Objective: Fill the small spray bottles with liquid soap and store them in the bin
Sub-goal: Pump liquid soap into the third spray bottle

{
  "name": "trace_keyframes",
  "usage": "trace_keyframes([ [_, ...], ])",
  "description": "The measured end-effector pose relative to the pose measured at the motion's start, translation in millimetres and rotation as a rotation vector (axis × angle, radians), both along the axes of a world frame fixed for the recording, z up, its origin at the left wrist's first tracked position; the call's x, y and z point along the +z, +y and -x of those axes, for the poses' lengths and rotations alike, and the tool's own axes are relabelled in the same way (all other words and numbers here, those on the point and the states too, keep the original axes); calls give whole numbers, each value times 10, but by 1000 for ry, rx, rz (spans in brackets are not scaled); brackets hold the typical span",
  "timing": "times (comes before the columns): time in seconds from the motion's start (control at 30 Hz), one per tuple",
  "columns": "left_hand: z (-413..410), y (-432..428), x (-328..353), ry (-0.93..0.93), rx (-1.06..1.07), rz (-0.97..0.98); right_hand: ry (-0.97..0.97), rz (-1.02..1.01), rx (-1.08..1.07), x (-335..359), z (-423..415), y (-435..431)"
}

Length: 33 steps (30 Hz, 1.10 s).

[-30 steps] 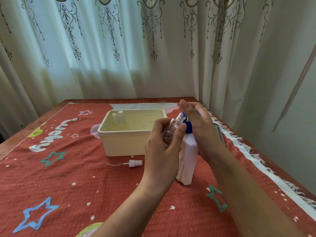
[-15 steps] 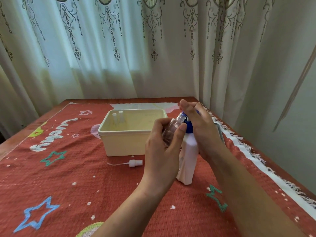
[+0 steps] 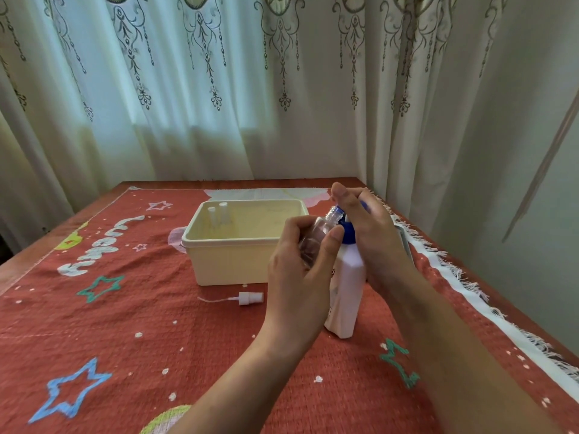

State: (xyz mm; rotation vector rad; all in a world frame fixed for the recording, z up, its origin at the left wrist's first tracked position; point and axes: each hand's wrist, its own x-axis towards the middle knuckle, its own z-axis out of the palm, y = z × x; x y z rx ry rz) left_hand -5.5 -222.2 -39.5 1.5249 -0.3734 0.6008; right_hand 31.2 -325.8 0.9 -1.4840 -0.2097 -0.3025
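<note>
My left hand grips a small clear spray bottle, tilted with its open neck up against the blue pump top of a tall white soap bottle standing on the table. My right hand rests over that pump top, fingers curled on it. A loose white spray cap with its thin tube lies on the cloth in front of the cream plastic bin. Two white-capped small bottles stand in the bin's far left corner.
A red cloth with star patterns covers the table, its white fringed edge running along the right side. Patterned curtains hang close behind the table's far edge. A grey flat object lies partly hidden behind my right hand.
</note>
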Motion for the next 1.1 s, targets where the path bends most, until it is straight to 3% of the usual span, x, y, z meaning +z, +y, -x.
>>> trace_keyframes([
  [1.1,16,6,-30,-9,13,-22,-15,36,-28,35,38,4],
])
